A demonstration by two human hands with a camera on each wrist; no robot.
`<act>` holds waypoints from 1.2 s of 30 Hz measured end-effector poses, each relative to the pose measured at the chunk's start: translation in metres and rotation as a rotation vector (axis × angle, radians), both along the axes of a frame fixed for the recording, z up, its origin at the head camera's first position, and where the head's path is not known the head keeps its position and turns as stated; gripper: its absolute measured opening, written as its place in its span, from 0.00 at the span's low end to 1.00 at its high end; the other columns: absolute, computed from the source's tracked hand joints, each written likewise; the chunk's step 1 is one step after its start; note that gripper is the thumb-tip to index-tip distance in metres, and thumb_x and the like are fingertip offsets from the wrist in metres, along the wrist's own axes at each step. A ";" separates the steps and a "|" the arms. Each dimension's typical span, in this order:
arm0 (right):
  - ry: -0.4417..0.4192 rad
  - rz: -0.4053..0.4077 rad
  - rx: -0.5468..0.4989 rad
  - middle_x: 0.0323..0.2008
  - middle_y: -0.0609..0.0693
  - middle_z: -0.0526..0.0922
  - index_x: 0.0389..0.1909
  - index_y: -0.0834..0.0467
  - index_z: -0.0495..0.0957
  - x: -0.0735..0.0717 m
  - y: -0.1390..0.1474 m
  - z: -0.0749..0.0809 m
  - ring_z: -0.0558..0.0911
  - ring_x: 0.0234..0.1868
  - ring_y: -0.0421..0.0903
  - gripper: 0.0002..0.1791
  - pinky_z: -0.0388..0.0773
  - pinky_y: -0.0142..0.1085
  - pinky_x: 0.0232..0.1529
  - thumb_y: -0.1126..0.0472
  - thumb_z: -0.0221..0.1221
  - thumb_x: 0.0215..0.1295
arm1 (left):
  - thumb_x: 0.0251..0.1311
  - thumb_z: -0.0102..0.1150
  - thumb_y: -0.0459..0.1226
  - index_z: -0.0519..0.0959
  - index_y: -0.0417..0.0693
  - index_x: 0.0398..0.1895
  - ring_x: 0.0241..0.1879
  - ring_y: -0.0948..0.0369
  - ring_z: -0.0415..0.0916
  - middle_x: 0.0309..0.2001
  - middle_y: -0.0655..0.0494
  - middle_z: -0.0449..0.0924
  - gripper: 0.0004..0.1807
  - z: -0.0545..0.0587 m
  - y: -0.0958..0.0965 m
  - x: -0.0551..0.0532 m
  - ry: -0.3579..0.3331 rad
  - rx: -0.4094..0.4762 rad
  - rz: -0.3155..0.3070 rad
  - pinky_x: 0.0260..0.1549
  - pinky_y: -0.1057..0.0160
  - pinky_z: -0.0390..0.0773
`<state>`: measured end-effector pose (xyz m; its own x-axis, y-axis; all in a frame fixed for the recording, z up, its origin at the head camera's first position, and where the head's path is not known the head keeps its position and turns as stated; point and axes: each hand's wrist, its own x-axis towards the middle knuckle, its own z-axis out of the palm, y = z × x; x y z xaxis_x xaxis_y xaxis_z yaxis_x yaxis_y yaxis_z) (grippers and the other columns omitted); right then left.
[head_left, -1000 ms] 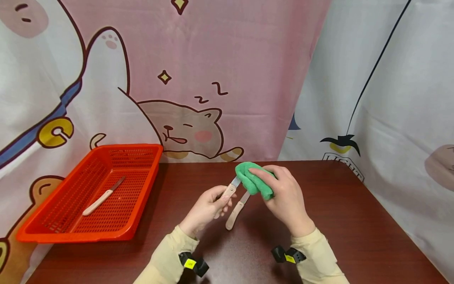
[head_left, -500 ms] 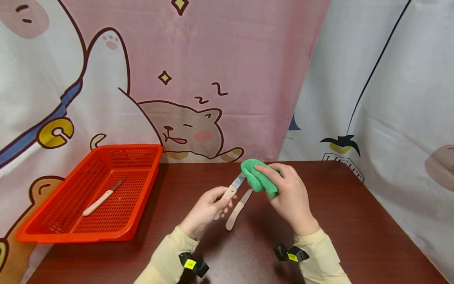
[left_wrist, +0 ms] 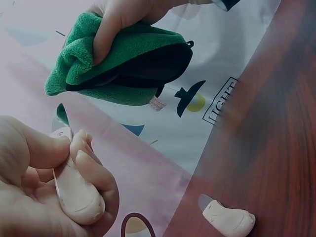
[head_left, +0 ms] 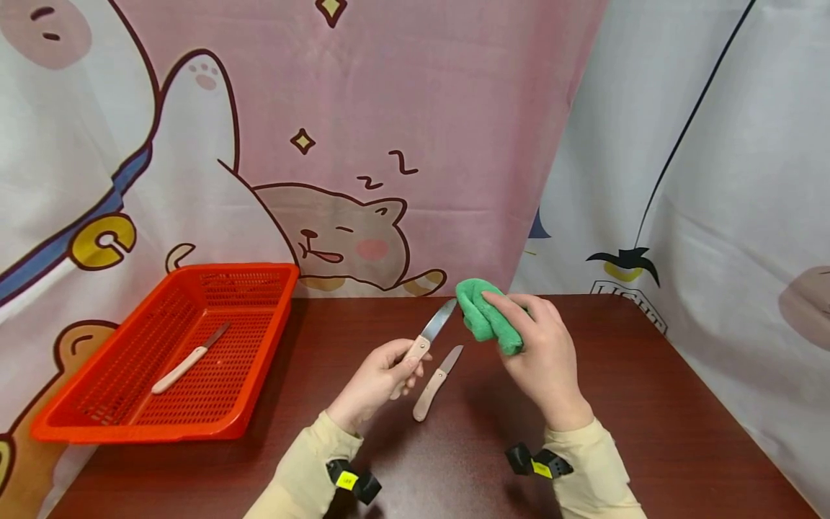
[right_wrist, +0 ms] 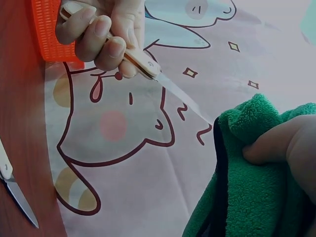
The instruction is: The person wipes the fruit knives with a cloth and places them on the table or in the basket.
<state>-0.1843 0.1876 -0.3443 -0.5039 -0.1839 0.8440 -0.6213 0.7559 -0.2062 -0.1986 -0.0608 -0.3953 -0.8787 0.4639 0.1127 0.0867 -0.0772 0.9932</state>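
My left hand [head_left: 379,378] grips a folding knife [head_left: 420,348] by its pale handle, blade unfolded and pointing up and to the right. A folded green cloth [head_left: 488,317] with a dark edge is pinched in my right hand [head_left: 543,360]. The cloth's left end is right at the blade tip, and the whole blade shows in the head view. In the right wrist view the blade [right_wrist: 182,98] reaches to the dark edge of the cloth [right_wrist: 256,163]. A second pale-handled knife [head_left: 430,395] lies unfolded on the table between my hands.
On the left of the dark brown table [head_left: 622,404] stands a red plastic basket [head_left: 249,404] with perforated walls. Inside it lies another pale-handled knife [head_left: 181,369], unfolded. Printed curtains [head_left: 467,144] hang behind and beside the table.
My right hand has drawn the green cloth up and right along the blade to its tip, uncovering the blade. My left hand has stayed nearly still.
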 end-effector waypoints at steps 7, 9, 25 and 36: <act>-0.002 0.028 0.001 0.45 0.56 0.80 0.57 0.50 0.81 0.003 -0.003 0.002 0.76 0.47 0.58 0.37 0.72 0.48 0.49 0.80 0.58 0.44 | 0.73 0.49 0.33 0.74 0.28 0.50 0.23 0.65 0.66 0.29 0.55 0.72 0.13 0.000 -0.001 -0.001 -0.017 0.032 0.010 0.17 0.71 0.61; 0.001 0.036 0.005 0.46 0.56 0.80 0.56 0.50 0.82 0.003 -0.005 0.002 0.77 0.48 0.58 0.36 0.72 0.47 0.49 0.80 0.58 0.44 | 0.73 0.49 0.33 0.74 0.29 0.50 0.23 0.65 0.66 0.29 0.54 0.72 0.13 0.000 -0.001 -0.001 -0.018 0.039 0.015 0.17 0.71 0.61; -0.007 0.148 0.108 0.47 0.54 0.80 0.57 0.48 0.81 0.008 -0.027 -0.004 0.79 0.47 0.54 0.37 0.77 0.48 0.45 0.77 0.64 0.43 | 0.74 0.49 0.33 0.73 0.28 0.52 0.23 0.65 0.67 0.30 0.53 0.73 0.14 0.002 -0.003 -0.003 -0.015 0.027 0.064 0.17 0.71 0.63; -0.035 0.195 0.180 0.46 0.52 0.80 0.58 0.47 0.80 0.010 -0.039 -0.009 0.79 0.46 0.52 0.37 0.77 0.46 0.46 0.76 0.65 0.44 | 0.75 0.48 0.36 0.72 0.33 0.39 0.22 0.62 0.65 0.28 0.49 0.71 0.12 0.003 -0.003 -0.002 0.017 0.007 0.080 0.19 0.69 0.65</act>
